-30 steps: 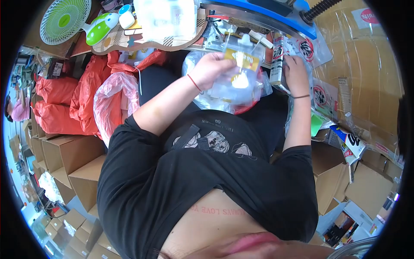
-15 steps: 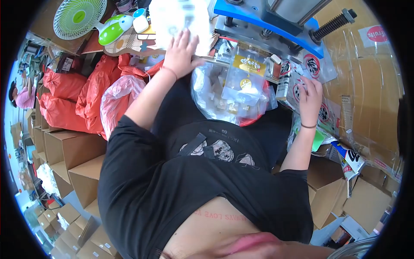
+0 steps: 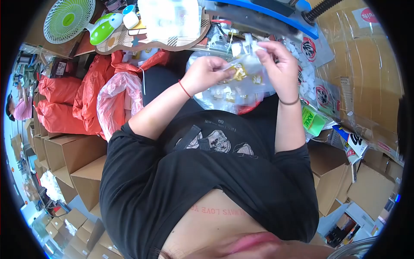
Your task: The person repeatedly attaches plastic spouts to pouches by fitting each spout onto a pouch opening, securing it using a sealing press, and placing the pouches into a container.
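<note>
Both hands are over my lap, at a clear plastic pouch (image 3: 248, 69) with gold printing. My left hand (image 3: 211, 73) pinches its left side between thumb and fingers. Up at the pouch's top right edge, my right hand (image 3: 278, 62) is closed, thumb against fingers; whether it also holds something small is hidden. Under the pouch, a large clear bag (image 3: 222, 97) of small gold-and-white printed pieces lies on my lap. Small white pieces (image 3: 307, 80) lie right of my right hand. A bright white stack (image 3: 168, 19) rests on the patterned board (image 3: 181, 42).
A blue-framed press (image 3: 276, 16) stands at the top. Green fan (image 3: 68, 19) at the upper left, red bags (image 3: 64, 116) below it. Cardboard boxes (image 3: 84, 151) line the left; a taped carton (image 3: 362, 64) stands at right. A person in pink (image 3: 21, 108) is at far left.
My left hand has come back from the white stack to the pouch. My right hand has moved left from beside the small printed box and closed on the pouch, which is now lifted and creased.
</note>
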`<state>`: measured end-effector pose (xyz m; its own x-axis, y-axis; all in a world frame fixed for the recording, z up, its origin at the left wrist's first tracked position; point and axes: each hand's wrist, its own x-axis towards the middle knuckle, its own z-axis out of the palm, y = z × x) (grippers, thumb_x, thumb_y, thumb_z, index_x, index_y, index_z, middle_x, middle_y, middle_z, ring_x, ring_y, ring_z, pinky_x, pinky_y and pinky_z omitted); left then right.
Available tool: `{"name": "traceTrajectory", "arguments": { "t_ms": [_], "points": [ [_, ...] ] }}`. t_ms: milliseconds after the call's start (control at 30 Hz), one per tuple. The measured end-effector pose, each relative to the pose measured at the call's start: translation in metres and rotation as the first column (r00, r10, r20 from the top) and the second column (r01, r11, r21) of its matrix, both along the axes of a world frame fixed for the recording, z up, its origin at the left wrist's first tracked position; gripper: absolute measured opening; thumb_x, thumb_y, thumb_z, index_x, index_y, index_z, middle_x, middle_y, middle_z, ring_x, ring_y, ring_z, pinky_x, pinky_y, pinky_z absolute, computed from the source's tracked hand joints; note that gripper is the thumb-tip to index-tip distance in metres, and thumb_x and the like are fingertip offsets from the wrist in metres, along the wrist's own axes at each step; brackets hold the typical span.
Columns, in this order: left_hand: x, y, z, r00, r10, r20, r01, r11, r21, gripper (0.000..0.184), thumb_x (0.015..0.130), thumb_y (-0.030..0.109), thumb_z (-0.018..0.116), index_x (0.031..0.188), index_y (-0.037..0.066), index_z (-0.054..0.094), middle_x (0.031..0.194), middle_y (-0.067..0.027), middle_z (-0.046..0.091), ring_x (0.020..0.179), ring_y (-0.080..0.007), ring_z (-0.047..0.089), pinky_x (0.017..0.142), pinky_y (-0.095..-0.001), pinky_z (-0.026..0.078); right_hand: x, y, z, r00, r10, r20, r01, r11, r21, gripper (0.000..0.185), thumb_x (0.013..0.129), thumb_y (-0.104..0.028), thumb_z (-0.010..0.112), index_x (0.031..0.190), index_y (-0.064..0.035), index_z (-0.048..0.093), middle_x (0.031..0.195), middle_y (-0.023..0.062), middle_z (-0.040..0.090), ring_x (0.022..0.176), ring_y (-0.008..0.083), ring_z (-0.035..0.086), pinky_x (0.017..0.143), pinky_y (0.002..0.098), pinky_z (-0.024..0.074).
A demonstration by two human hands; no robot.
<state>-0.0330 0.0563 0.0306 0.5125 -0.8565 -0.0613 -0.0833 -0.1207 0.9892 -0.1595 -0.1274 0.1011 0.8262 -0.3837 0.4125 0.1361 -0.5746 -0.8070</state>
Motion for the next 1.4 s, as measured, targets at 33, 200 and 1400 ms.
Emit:
{"name": "traceTrajectory", "arguments": {
  "t_ms": [33,200,1400],
  "points": [
    [-0.005,-0.003,-0.004,0.997,-0.025,-0.077,0.025,1.0,-0.007,0.025,0.091,0.026,0.073,0.095,0.001,0.074,0.075,-0.0008,0.07,0.066,-0.0041,0.059,0.062,-0.0226,0.049,-0.002,-0.001,0.003,1.0,-0.004,-0.002,0.004,1.0,0.0,0.012,0.097,-0.012,0.063,0.099,-0.0005,0.066,0.088,0.001,0.065,0.081,0.0083,0.057,0.075,0.0242,0.0469],
    [-0.037,-0.012,0.003,0.775,-0.258,-0.576,0.24,0.965,-0.11,0.023,0.098,0.022,0.065,0.107,0.001,0.07,0.093,-0.003,0.073,0.083,-0.0078,0.066,0.076,-0.0224,0.051,-0.021,-0.029,0.014,0.972,0.123,-0.201,-0.177,0.944,-0.279,0.023,0.102,-0.02,0.053,0.101,0.0007,0.063,0.089,0.0075,0.064,0.086,0.0169,0.059,0.081,0.0287,0.0465],
    [0.029,0.02,-0.011,0.987,0.11,0.118,-0.107,0.994,-0.033,0.022,0.095,0.02,0.067,0.102,0.0,0.073,0.077,-0.0006,0.068,0.069,-0.0046,0.057,0.065,-0.023,0.049,-0.072,-0.061,-0.015,0.959,-0.144,-0.245,0.062,0.947,-0.315,0.015,0.099,-0.013,0.056,0.105,-0.0002,0.061,0.088,0.0087,0.063,0.08,0.0153,0.059,0.074,0.0285,0.0471]
  ]
}}
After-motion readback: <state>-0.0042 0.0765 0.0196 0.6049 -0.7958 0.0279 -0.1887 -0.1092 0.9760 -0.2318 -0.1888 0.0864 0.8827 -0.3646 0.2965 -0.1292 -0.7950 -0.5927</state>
